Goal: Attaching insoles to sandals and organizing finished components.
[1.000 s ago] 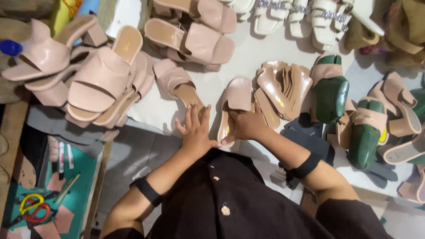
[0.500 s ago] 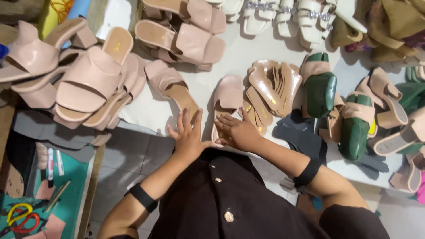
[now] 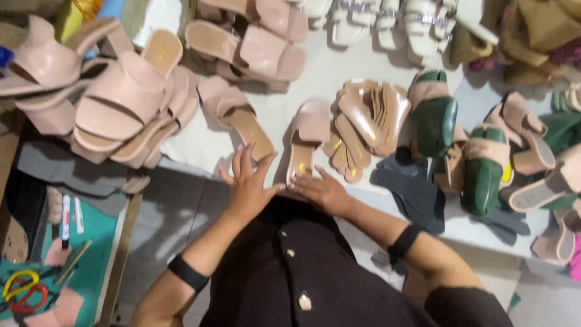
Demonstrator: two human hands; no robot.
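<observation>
Head view: two hands at the worktop (image 3: 357,60) edge. Left hand (image 3: 248,181) spread flat, holding nothing; right hand (image 3: 321,191) resting on one pink sandal (image 3: 305,139), grip unclear. One insole stack (image 3: 366,124) beside. Two green-soled shoes (image 3: 460,142); rest cropped.

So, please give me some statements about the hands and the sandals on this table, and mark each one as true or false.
1. The right hand rests its fingers on the heel end of a pink slide sandal. True.
2. The left hand grips a green shoe last. False: it is open, fingers spread, beside a second pink sandal, holding nothing.
3. A fanned stack of tan insoles lies just right of the sandal under the right hand. True.
4. Both wrists are bare. False: each carries a black band.
5. Scissors with yellow and red handles lie on the white table. False: they lie lower left, on a teal surface.
</observation>
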